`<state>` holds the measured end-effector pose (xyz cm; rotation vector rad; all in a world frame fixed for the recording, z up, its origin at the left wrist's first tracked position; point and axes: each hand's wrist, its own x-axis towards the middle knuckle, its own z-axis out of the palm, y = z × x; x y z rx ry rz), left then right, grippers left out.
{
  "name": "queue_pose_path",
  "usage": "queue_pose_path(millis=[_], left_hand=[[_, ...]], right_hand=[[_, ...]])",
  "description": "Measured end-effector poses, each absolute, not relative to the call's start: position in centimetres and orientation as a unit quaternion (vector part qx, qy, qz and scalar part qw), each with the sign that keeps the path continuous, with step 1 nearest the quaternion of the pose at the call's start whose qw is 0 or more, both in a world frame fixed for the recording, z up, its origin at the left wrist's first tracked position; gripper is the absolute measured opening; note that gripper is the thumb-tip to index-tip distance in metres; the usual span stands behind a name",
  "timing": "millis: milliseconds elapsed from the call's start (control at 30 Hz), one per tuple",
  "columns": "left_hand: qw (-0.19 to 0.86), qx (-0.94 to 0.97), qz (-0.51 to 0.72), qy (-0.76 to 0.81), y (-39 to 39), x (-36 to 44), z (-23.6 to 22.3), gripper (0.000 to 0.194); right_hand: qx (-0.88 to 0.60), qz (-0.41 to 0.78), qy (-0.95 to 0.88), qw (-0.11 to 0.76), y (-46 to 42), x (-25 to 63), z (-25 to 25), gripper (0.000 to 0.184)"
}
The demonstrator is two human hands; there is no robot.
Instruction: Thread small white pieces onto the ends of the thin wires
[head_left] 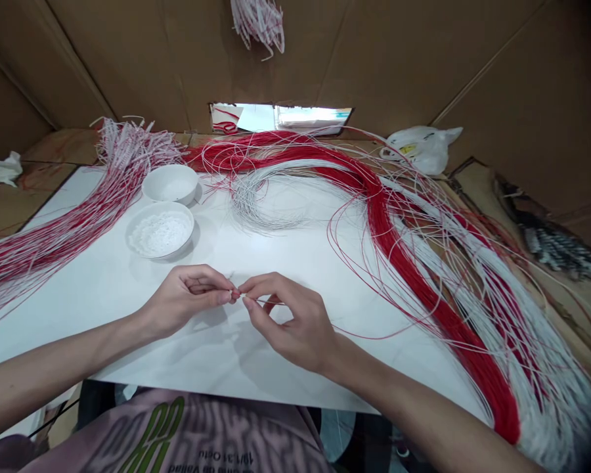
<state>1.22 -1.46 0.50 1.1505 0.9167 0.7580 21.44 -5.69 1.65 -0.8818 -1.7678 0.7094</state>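
My left hand (190,299) and my right hand (290,322) meet above a white board (226,348), their fingertips close together. Each hand pinches a thin pale strand (268,301), and a small pale tip (234,293) shows between the fingertips. Beyond my hands stand a white bowl of white granules (160,230) and a second white bowl (170,184). Long bundles of thin red and white wires (389,217) curve across the board to my right, with another bundle (44,243) at the left.
A loose coil of white wire (266,200) lies on the board behind my hands. Cardboard walls (128,59) surround the work area, with a gap (280,118) at the back. A white plastic bag (423,148) sits at the back right, and a wire bundle (259,23) hangs above.
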Motion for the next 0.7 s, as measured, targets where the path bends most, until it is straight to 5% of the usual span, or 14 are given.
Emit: queue_pose_path(millis=[700], left_hand=[[0.655,0.541,0.367,0.378,-1.88,1.34,0.92,0.007]], right_hand=[[-0.350,0.282,-0.743,0.496,-5.61,21.46,1.52,0.013]])
